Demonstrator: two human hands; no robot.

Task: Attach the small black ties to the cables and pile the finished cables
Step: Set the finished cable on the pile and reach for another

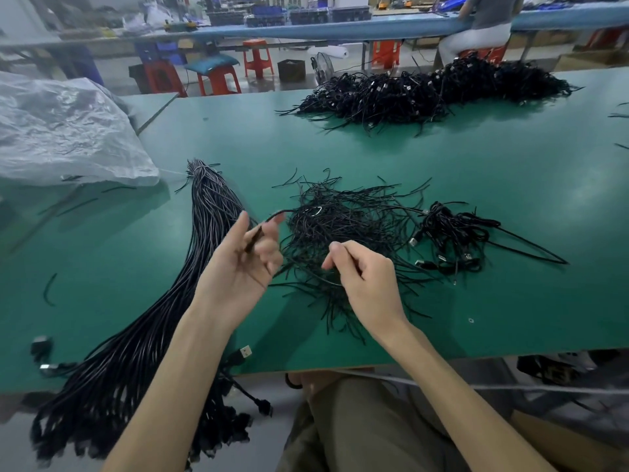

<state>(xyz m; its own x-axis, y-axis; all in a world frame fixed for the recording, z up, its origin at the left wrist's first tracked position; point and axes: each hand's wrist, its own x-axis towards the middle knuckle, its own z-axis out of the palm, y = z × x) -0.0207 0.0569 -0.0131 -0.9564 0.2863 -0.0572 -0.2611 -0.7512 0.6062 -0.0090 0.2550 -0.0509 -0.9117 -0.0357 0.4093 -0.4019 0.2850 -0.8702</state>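
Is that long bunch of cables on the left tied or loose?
Tied: the cable bundle is cinched tight at its far end and fans out nearer.

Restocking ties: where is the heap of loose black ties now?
Head view: the heap of loose ties lies mid-table, just beyond the right hand, between the long cable bundle on its left and a small cable pile on its right.

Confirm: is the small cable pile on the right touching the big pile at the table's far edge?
Apart. Head view shows bare green table between the small pile and the big pile.
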